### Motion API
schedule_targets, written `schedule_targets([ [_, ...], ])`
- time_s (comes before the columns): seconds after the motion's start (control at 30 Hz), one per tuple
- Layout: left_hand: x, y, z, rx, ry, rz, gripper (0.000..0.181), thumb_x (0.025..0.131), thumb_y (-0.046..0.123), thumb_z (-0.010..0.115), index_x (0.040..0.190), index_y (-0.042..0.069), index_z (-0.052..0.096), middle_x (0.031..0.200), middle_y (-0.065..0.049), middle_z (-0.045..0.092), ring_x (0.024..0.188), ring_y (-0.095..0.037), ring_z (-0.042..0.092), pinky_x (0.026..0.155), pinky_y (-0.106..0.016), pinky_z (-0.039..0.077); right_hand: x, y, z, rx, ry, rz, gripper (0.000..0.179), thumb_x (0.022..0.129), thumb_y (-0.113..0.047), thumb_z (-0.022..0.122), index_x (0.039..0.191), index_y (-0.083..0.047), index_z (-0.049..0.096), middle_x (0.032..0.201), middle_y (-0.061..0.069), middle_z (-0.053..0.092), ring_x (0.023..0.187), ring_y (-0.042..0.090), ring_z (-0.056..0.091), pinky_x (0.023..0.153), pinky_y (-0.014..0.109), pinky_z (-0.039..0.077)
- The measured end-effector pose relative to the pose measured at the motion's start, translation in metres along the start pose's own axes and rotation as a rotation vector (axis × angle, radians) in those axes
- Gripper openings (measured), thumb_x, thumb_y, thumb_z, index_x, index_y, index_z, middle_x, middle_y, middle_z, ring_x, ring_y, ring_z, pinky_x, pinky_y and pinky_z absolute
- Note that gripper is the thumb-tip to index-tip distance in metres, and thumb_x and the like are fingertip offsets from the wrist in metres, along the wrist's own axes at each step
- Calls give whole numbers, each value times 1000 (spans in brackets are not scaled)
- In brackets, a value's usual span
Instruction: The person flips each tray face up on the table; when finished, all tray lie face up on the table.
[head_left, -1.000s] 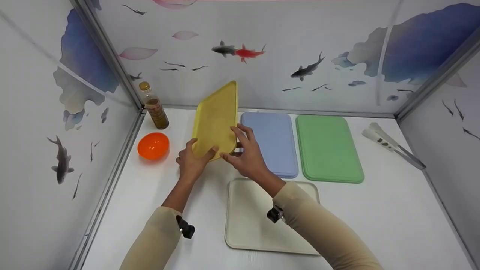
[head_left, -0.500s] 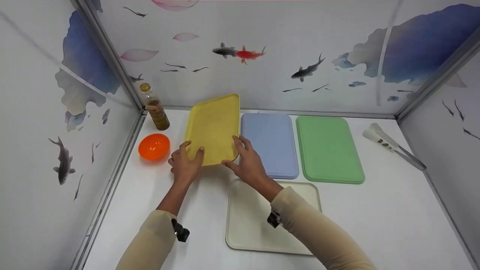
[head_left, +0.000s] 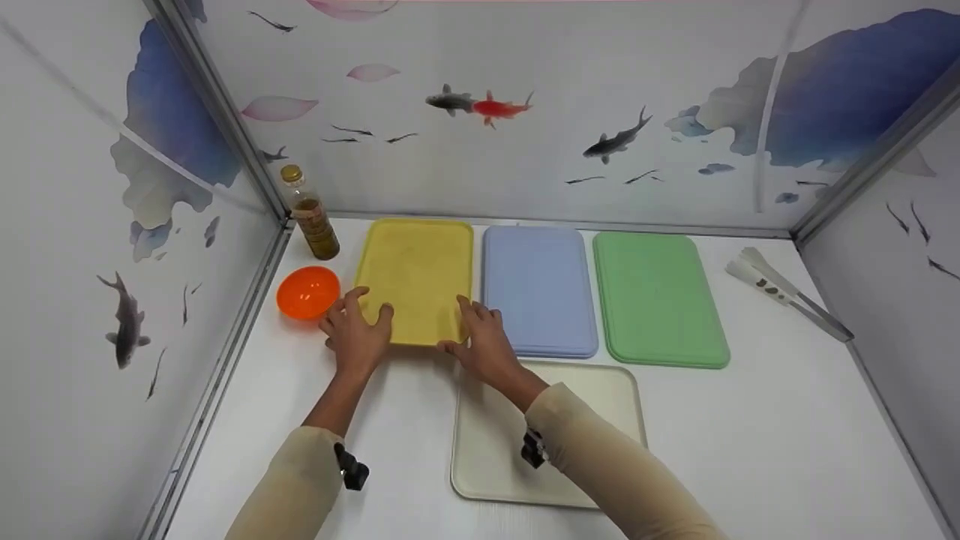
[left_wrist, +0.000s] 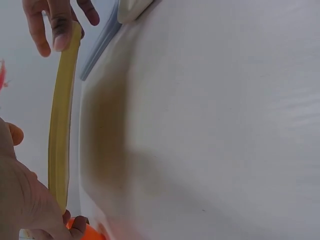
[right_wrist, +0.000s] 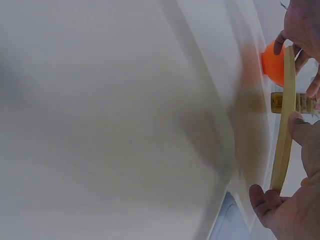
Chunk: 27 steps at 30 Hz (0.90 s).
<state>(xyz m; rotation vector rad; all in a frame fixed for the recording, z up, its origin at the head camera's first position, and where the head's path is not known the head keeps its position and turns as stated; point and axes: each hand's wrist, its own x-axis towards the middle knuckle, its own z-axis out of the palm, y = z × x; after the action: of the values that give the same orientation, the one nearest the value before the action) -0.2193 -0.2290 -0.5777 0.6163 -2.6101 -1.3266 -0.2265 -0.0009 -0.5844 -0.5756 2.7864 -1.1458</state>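
Observation:
Both hands hold a yellow tray [head_left: 416, 277] by the corners of its near end. The left hand [head_left: 358, 339] grips the near left corner, close beside the orange bowl [head_left: 306, 292]. At the near right corner, the right hand [head_left: 486, 339] has its fingers around the side and its thumb at the near edge. In the left wrist view the tray's edge [left_wrist: 60, 125] hangs a little above the table, over its own shadow. From the right wrist, the tray's rim [right_wrist: 284, 145] appears edge-on between the two hands. Whether the far end touches the table is unclear.
A blue tray [head_left: 536, 289] and a green tray [head_left: 660, 300] lie side by side to the right. Below the right forearm lies a cream tray [head_left: 491, 450]. An oil bottle [head_left: 315, 229] stands at the back left, and tongs [head_left: 787, 292] lie far right.
The yellow tray has tilted down from steeply raised to nearly flat, coming down left of the blue tray. Both hands moved down and a little left with it, keeping their grip.

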Motion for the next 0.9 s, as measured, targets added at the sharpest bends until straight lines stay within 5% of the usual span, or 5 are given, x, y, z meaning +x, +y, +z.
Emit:
schedule_targets([
  [0.27,3,-9,2,9,-2,-13,53,103,32,63,150,10,49,158,-27,42,149,-47,27,112,-71,30,7,1,7,3,-64,63,88,101,-36,83,171,-7,38,167,28,48,144,45,49,117,54,50],
  [0.7,5,-13,8,35,-28,30,48,103,24,64,146,7,51,162,-23,42,152,-52,29,114,-73,27,18,22,24,29,-24,110,99,96,-38,88,171,-3,33,169,27,48,149,47,52,118,56,51],
  [0.9,5,-17,7,84,-44,18,45,103,24,61,145,9,51,163,-25,38,148,-53,35,114,-72,29,12,5,12,121,-48,126,103,95,-25,87,173,3,25,165,35,48,149,53,53,121,60,48],
])
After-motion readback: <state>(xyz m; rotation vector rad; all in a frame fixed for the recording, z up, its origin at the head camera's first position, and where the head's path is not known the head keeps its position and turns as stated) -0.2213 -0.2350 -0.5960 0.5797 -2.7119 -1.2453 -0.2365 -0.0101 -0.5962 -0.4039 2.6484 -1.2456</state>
